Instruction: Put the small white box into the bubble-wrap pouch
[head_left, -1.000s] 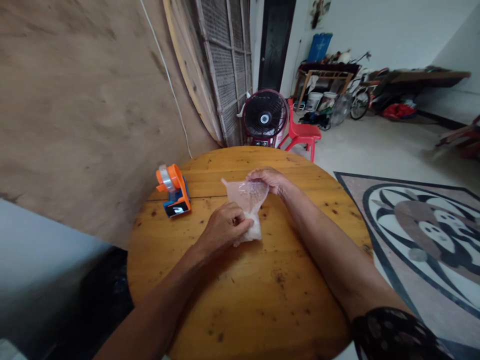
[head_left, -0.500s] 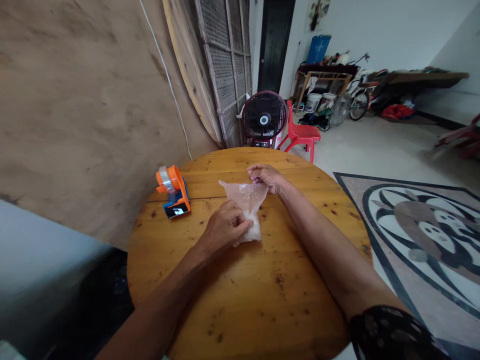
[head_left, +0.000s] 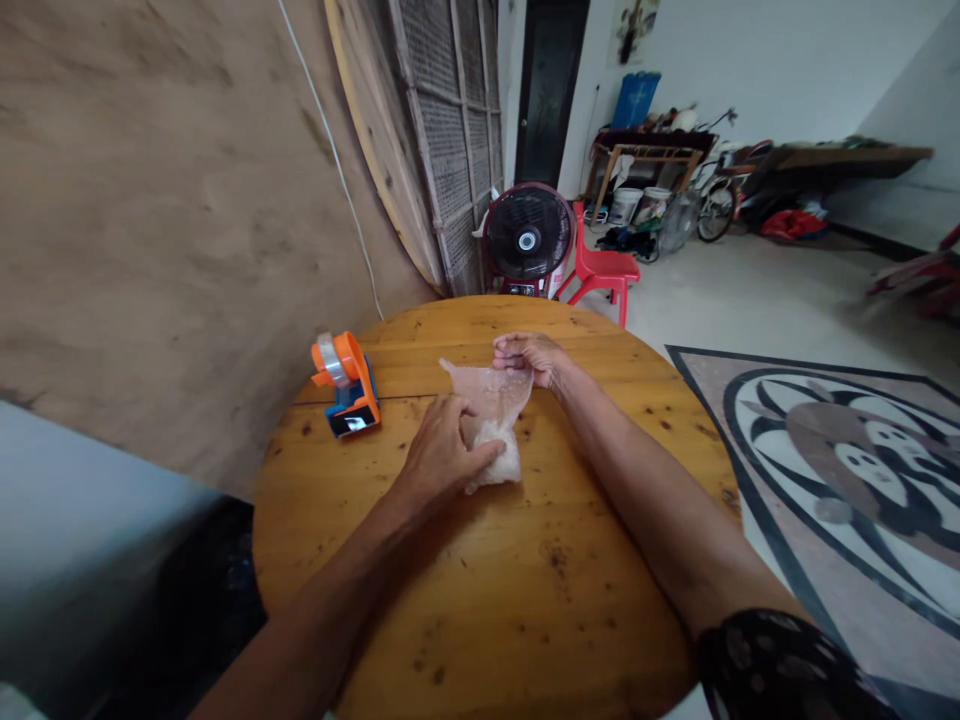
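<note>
A translucent piece of bubble wrap (head_left: 491, 385) lies on the round wooden table (head_left: 525, 620), its near end bunched into a whitish bundle (head_left: 501, 462). What the bundle contains, if anything, cannot be made out. Curved round the bundle's left side is my left hand (head_left: 442, 445), thumb across its front and fingers spread from the thumb. My right hand (head_left: 532, 357) has its fingers curled at the wrap's far right corner and grips it there. To the left stands an orange and blue tape dispenser (head_left: 352, 385) with a roll of clear tape, apart from both hands.
Beyond the table's far edge stand a dark red fan (head_left: 527, 240) and a red plastic chair (head_left: 604, 265). A brown wall (head_left: 187, 200) borders the table on the left. Further back are a cluttered desk (head_left: 652, 145) and a bicycle (head_left: 718, 205).
My left hand's fingers have loosened and spread away from the thumb, showing more of the bundle. My right hand stays at the wrap's corner, almost unmoved.
</note>
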